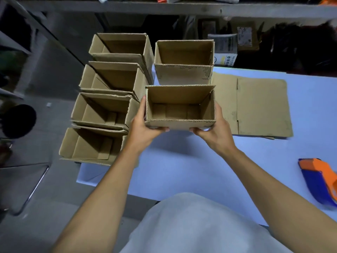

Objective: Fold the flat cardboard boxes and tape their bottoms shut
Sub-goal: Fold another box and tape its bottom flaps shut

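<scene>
An assembled cardboard box (179,112) stands open side up at the middle of the pale blue table (182,170). My left hand (144,125) grips its left side, fingers curled under the near bottom edge. My right hand (215,126) grips its right side the same way. Just behind it stands another folded box (184,70). A stack of flat cardboard blanks (255,105) lies on the table to the right. The orange and blue tape dispenser (321,181) lies at the table's right edge, away from both hands.
Several folded boxes (104,110) stand in a column to the left, overhanging the table's left edge. A grey shelf (164,8) with dark clutter runs along the back. A metal chair frame (34,189) stands on the floor at lower left.
</scene>
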